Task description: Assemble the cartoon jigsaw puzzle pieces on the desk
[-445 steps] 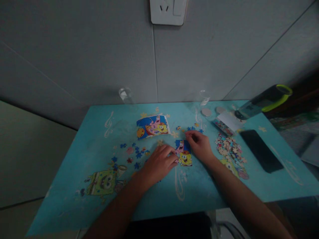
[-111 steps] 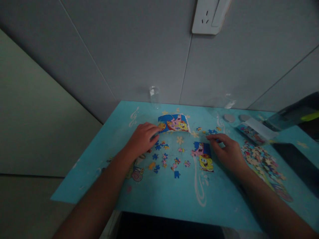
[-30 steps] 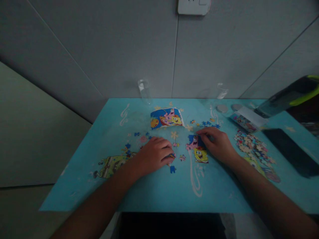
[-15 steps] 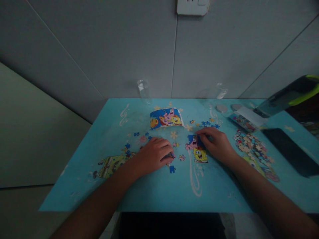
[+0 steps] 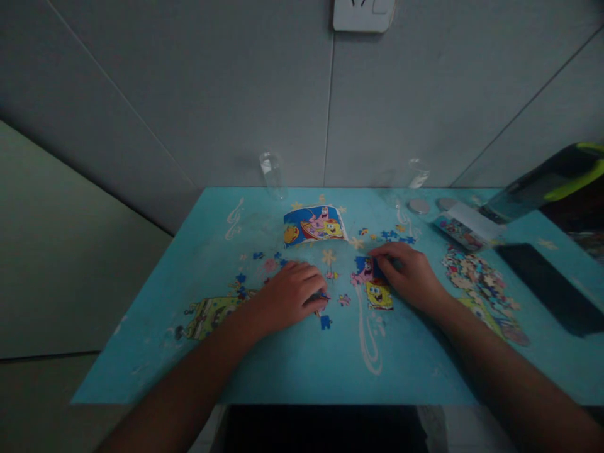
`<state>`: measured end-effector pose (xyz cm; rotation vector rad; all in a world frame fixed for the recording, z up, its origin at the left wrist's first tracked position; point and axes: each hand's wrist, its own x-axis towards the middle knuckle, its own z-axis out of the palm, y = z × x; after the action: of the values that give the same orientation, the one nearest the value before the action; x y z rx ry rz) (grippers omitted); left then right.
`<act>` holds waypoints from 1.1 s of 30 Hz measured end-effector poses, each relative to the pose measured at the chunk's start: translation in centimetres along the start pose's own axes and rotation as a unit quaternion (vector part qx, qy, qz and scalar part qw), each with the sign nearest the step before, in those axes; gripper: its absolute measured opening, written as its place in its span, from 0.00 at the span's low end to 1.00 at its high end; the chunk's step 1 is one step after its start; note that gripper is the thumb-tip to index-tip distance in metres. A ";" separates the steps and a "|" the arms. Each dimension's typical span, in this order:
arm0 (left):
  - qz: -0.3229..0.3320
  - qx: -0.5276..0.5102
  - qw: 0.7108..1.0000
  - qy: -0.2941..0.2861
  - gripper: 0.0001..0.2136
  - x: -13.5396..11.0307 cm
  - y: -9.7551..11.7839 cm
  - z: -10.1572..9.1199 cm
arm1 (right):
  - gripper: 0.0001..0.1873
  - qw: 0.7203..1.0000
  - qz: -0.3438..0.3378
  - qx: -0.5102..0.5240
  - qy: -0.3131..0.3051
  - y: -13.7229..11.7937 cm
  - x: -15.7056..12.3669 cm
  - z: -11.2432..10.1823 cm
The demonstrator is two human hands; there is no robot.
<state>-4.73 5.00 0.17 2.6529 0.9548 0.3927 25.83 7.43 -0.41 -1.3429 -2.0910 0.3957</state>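
Note:
A partly joined jigsaw puzzle (image 5: 379,295), showing a yellow and a pink cartoon figure, lies on the table before me. At its upper right edge, my right hand (image 5: 408,275) has thumb and forefinger closed on a blue puzzle piece (image 5: 377,270), mostly hidden by the fingers. To the left, my left hand (image 5: 296,292) rests on the table with curled fingers. A small dark and reddish puzzle piece (image 5: 325,296) shows at its fingertips. Loose pieces lie close by, including a blue one (image 5: 326,322) and a pink one (image 5: 344,300).
A curled picture sheet (image 5: 314,225) stands behind the hands. More blue pieces (image 5: 391,235) lie beyond the puzzle. At right are a heap of pieces (image 5: 479,277), a black phone-like slab (image 5: 550,286), a folded card (image 5: 460,229) and a bottle (image 5: 533,182). A clear tube (image 5: 273,176) stands at the back.
Both hands stay almost in place. The right hand has shifted very slightly at the puzzle's edge, and the whole view has moved a little.

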 end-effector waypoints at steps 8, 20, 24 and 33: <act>0.025 0.018 0.999 0.015 0.06 0.1 0.0 -0.2 | 0.11 1.000 -0.003 -0.005 -0.007 -0.1 -0.1 0.0; 0.027 0.066 0.994 0.081 0.07 0.1 -1.1 -0.6 | 0.11 0.999 -0.029 0.010 -0.021 -0.8 -0.1 -0.2; 0.004 0.067 0.992 0.106 0.07 0.0 -1.6 -0.7 | 0.12 1.000 -0.016 0.006 -0.023 -0.3 -0.1 -0.3; -0.068 0.080 0.982 0.157 0.04 -0.4 -2.7 -1.3 | 0.11 1.000 -0.010 -0.003 -0.018 -0.1 0.1 -0.1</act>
<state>-7.02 6.99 0.34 2.6941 1.3042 0.7464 25.80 7.43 -0.29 -1.3268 -2.1340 0.4080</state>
